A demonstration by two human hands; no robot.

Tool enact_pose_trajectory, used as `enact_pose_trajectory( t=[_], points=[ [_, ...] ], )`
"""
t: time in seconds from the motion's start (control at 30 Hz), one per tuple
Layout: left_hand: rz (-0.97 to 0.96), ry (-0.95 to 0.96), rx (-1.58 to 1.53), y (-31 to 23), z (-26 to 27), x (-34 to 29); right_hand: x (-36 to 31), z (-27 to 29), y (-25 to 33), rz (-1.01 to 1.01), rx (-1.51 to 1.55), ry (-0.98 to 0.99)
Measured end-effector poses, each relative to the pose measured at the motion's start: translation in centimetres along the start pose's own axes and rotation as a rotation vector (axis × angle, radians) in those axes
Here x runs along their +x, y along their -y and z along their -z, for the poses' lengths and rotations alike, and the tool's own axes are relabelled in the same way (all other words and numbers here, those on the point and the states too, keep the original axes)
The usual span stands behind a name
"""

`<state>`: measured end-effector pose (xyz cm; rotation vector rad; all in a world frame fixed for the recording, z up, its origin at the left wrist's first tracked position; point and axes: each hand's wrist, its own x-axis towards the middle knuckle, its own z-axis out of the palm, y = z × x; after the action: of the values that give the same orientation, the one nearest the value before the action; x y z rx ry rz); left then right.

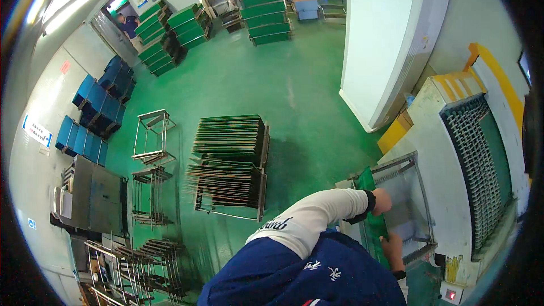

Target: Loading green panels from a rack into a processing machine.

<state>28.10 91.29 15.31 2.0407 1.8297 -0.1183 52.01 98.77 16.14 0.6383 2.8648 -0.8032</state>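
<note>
To the right of my body, my left hand (pixel 381 202) is closed at the edge of a thin green panel (pixel 374 236), which looks like a circuit board. Nearer to me, my right hand (pixel 392 249) grips the same panel by its edge. The panel stands tilted on its side, close to my body. It is at the near side of a metal slotted rack (pixel 426 197), whose inside looks greyish and see-through. My left forearm, in a white sleeve with a dark cuff, hides part of the area near the panel.
A roller conveyor machine (pixel 473 164) stands right of the rack. On the green floor, a rack of many green panels (pixel 229 139) stands in the middle, beside bare metal frames (pixel 152 136). Green stacks (pixel 263 11) and two people are at the back. A white pillar (pixel 374 45) rises ahead right.
</note>
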Motion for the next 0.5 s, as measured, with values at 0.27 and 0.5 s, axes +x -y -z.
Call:
enact_pose_trajectory(
  t=[0.27,0.5],
  points=[
    [-0.034,-0.200,0.007,-0.1,1.6,-0.9,0.0,2.3,0.7,-0.016,-0.007,0.002],
    [-0.174,-0.323,0.162,-2.6,12.9,-4.8,-2.5,14.0,7.3,-0.035,-0.121,-0.042]
  ],
)
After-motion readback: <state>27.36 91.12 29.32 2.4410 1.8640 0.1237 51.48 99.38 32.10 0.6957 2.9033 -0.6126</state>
